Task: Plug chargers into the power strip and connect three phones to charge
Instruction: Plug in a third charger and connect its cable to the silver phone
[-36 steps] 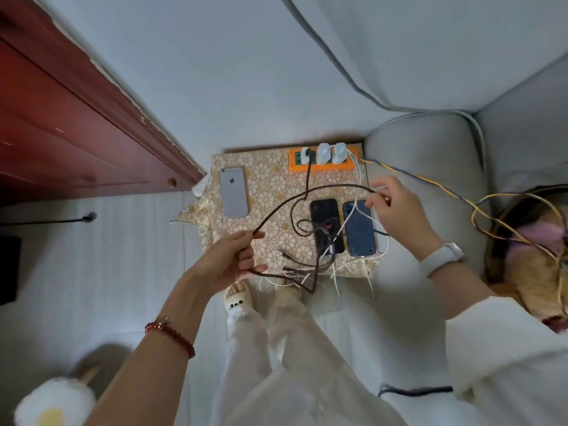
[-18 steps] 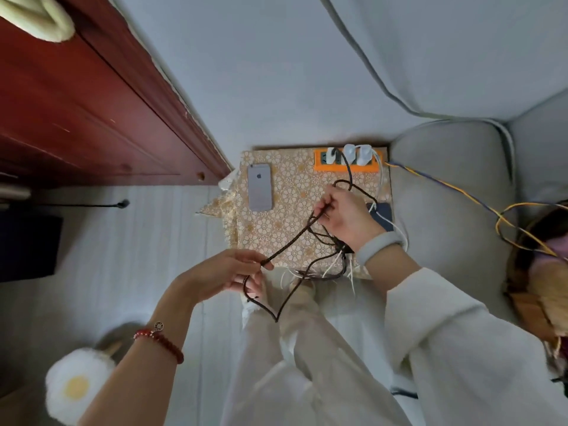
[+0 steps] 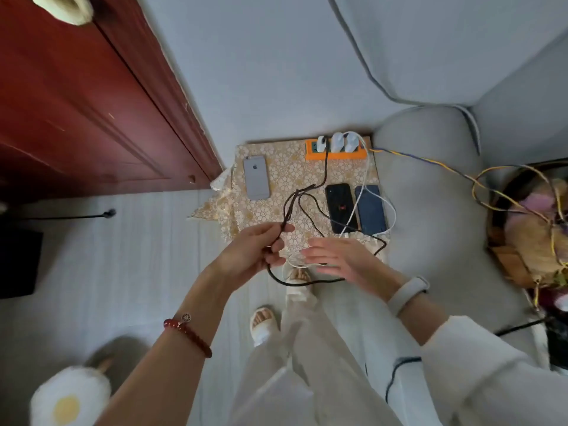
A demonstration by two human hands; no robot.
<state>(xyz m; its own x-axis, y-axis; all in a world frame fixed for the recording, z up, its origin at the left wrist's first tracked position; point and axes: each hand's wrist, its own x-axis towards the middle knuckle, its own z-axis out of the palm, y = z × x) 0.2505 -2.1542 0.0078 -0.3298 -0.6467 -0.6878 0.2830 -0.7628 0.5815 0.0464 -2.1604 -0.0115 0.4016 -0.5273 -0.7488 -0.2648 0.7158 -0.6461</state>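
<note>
Working from the left, the silver-grey phone (image 3: 256, 177) is lying face down and unconnected on the gold floral-patterned cloth (image 3: 278, 167) covering the small table, well apart from the other two handsets. Just nearer the camera, the left hand (image 3: 250, 252) is pinching a doubled length of the dark braided charging cable (image 3: 325, 170) between thumb and fingers; half a second ago it was holding that cable lower, over the person's legs, and it is now lifting the loop up toward the table's near edge. That cable is running back to the orange power strip (image 3: 336, 153) at the table's far edge, where three white charger plugs (image 3: 337, 141) are already sitting in the sockets. The right hand (image 3: 339, 256) has let go of the dark tangle it was gripping a moment ago and is now hovering with fingers spread and relaxed, touching or just over a thin white cable (image 3: 362, 182); whether it is pressing it I cannot tell. Further right, the black phone (image 3: 341, 208) and the dark blue phone (image 3: 370, 210) are lying side by side. The cable looks largely untangled, so the free end is probably heading for the silver-grey phone next.
</note>
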